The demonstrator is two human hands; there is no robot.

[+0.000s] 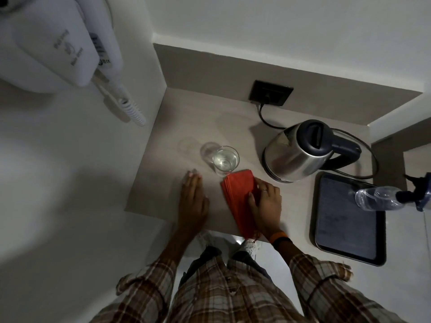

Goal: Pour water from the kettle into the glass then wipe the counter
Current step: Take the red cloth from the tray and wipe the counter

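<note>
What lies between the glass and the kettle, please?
Only bare counter, as the head view shows, separates the glass from the kettle; the cloth lies just in front of that gap.

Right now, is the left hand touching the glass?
Apart. In the head view, a strip of bare counter shows between the left hand and the glass.
</note>
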